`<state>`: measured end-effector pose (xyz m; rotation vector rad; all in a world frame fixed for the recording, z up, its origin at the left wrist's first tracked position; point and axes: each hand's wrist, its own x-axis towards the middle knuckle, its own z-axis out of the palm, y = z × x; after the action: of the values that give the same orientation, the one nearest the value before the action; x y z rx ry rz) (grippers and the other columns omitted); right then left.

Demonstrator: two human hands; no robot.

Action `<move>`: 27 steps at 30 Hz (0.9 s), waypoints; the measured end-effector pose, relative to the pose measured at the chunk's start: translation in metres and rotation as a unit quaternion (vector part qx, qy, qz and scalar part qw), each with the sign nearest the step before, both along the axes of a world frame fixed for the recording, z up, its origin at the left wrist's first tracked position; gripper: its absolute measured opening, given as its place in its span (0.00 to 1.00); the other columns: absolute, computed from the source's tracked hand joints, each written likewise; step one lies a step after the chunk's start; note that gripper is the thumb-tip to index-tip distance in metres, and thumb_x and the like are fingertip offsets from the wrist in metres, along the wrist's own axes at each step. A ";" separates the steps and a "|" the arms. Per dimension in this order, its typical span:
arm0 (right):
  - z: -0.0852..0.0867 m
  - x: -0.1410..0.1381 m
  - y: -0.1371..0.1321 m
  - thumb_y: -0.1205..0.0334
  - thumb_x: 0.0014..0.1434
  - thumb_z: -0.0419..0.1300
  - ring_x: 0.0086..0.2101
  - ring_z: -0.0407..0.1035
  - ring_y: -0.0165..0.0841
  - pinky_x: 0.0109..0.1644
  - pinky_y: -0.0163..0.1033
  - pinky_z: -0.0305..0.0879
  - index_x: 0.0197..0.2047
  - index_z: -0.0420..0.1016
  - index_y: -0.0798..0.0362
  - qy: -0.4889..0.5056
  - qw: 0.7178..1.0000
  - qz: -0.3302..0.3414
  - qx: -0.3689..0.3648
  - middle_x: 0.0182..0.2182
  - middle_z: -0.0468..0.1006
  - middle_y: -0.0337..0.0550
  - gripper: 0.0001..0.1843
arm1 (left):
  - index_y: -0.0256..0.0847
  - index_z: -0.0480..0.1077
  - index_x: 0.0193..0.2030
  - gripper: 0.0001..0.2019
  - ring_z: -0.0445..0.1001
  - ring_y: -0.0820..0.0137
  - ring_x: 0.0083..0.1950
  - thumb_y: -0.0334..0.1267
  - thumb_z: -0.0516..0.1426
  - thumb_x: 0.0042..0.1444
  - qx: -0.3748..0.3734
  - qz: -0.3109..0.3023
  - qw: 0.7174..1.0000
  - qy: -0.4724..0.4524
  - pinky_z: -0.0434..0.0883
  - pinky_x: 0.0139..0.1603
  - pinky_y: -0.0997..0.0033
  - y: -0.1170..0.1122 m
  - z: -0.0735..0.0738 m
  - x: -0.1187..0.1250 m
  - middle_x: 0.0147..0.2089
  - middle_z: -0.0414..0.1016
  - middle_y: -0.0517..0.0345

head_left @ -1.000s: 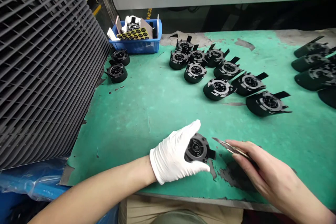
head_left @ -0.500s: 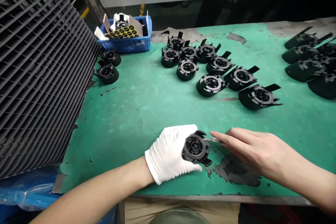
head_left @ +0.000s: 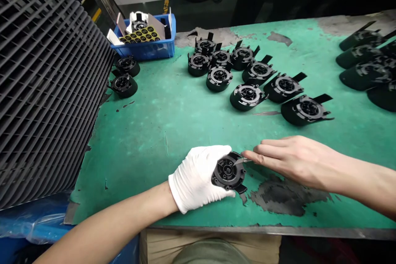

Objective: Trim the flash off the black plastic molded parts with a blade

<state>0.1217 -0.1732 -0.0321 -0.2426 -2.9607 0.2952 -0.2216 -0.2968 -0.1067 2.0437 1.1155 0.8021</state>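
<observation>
My left hand (head_left: pixel 198 177), in a white glove, is wrapped round a round black plastic part (head_left: pixel 228 171) with clips and a tab on its rim. The part's ribbed face is turned up towards me. My bare right hand (head_left: pixel 284 159) pinches a small thin-bladed knife (head_left: pixel 243 160). Its pointed blade lies over the upper right of the part's face; whether the tip touches the plastic I cannot tell. Most of the knife's handle is hidden by my fingers.
Several similar black parts (head_left: pixel 247 97) stand on the green mat (head_left: pixel 148 132), with more at the right (head_left: pixel 365 74) and two at the left (head_left: pixel 123 85). A blue bin (head_left: pixel 154 49) sits behind. Stacked black grid trays (head_left: pixel 46 90) rise on the left.
My right hand has moved left and slightly up, bringing the knife blade further over the part's face. My left hand still grips the part, and the view has shifted slightly.
</observation>
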 end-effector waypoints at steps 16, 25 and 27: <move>0.028 -0.035 0.061 0.64 0.93 0.47 0.42 0.80 0.39 0.50 0.45 0.82 0.74 0.94 0.41 -0.121 0.983 0.078 -0.117 0.44 0.90 0.42 0.33 | 0.43 0.74 0.87 0.53 0.92 0.35 0.80 0.64 0.86 0.65 0.016 -0.013 1.000 -0.005 0.89 0.85 0.32 0.004 -0.001 -0.003 0.79 0.91 0.32; -0.007 0.019 -0.013 0.59 0.93 0.47 0.38 0.78 0.38 0.41 0.43 0.74 0.81 0.89 0.46 -0.055 0.984 -0.116 -0.126 0.41 0.88 0.46 0.33 | 0.45 0.75 0.88 0.53 0.92 0.34 0.79 0.68 0.84 0.66 0.016 -0.011 1.000 0.002 0.89 0.85 0.31 0.002 0.003 -0.001 0.79 0.91 0.33; -0.018 0.026 -0.037 0.50 0.92 0.52 0.43 0.80 0.41 0.45 0.44 0.78 0.78 0.90 0.46 -0.011 0.965 -0.237 -0.109 0.45 0.88 0.50 0.29 | 0.43 0.76 0.87 0.50 0.93 0.36 0.77 0.67 0.82 0.69 0.033 -0.013 0.999 -0.009 0.90 0.83 0.35 0.002 0.006 -0.001 0.77 0.92 0.33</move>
<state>0.1476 -0.2106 -0.0500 -0.9659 -2.7692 0.5503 -0.2223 -0.2950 -0.1010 2.0967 1.0635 0.8516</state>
